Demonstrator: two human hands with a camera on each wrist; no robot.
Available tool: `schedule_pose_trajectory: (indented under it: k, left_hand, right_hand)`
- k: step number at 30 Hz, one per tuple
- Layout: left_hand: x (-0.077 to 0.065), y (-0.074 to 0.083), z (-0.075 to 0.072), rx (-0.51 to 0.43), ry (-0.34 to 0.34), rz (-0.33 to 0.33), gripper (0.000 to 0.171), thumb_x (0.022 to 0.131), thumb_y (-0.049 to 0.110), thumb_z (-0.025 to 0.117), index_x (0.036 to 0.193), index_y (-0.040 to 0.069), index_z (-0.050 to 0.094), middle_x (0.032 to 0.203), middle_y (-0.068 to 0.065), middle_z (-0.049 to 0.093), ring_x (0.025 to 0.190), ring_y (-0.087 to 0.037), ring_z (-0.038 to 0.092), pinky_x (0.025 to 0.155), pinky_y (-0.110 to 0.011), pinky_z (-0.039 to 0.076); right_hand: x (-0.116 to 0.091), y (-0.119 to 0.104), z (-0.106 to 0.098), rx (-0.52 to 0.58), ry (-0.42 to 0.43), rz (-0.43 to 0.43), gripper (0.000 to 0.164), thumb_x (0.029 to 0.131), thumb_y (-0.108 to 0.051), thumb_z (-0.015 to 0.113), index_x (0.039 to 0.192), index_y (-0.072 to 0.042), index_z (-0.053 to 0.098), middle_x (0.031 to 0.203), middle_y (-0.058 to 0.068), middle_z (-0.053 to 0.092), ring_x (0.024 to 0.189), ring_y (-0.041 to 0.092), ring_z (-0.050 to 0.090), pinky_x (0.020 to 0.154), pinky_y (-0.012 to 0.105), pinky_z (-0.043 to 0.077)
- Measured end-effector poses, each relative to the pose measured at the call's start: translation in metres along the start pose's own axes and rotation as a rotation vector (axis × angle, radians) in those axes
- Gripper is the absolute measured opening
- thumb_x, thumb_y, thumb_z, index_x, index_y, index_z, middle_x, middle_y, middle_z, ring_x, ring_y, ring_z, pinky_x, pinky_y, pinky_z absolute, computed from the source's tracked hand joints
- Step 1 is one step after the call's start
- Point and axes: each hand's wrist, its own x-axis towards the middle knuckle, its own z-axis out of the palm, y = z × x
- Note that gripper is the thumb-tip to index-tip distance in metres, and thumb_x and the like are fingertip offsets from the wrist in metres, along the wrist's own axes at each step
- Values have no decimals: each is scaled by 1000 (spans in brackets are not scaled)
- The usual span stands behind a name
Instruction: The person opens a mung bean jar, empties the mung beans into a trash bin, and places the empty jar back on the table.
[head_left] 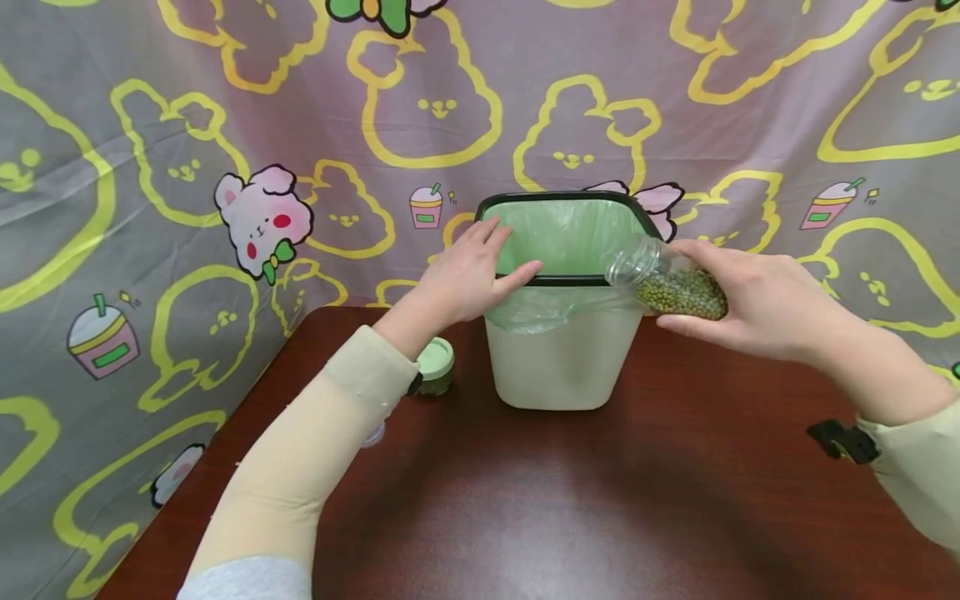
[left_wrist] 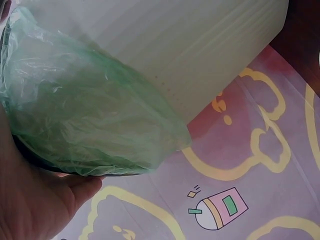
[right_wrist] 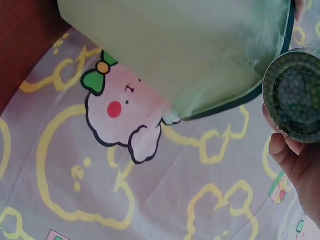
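A pale trash bin (head_left: 562,358) with a black rim stands upright, lined with a translucent green bag (left_wrist: 90,110) that folds down over the outside. My left hand (head_left: 472,275) rests at the left of the rim, its fingers stretched over the edge and thumb lying across the front corner. My right hand (head_left: 765,292) grips a clear jar (right_wrist: 295,95) of green mung beans (head_left: 682,294). The jar tilts sideways, its uncapped mouth overlapping the bin's right front rim in the head view. The beans lie in the jar's lower side and toward its base.
A small jar with a light green lid (head_left: 435,358) stands left of the bin on the dark wooden table (head_left: 555,500). Partly hidden by the left sleeve is a clear round item (head_left: 373,435). A patterned cloth (head_left: 442,100) hangs close behind and to the left.
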Motion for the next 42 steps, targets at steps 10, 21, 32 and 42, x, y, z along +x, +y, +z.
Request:
schedule_pose_trajectory:
  k: [10,21,32,42]
  left_hand:
    - [0,-2,1,-1,-8,-2,82,95,67,33,149,5,34,157,-15,23,143,-29,21,114,-43,23]
    - [0,-4,1,-3,-8,-16,83,94,69,33,149,6,36,157,-14,23,144,-28,20,114,-43,22]
    - [0,-3,0,-9,-4,-8,82,95,67,33,149,5,35,157,-14,23,144,-28,20,114,-42,21]
    - [1,-2,0,2,-18,-6,84,94,69,31,150,6,33,158,-14,21,144,-28,19,114,-43,22]
  right_hand:
    - [26,12,-11,-48,-30,110,69,74,-44,79,130,-15,51,86,15,67,70,31,61,52,53,42]
    - [69,19,-8,-85,-131,177,73,84,-53,68,138,-12,42,94,20,66,69,32,58,54,50,43]
    - [103,22,2,-137,-214,140,76,87,-60,60,140,-9,40,102,25,66,87,37,63,64,53,47]
    - [131,28,-3,-150,-359,156,79,88,-65,55,143,-13,36,85,17,65,78,34,62,59,48,44]
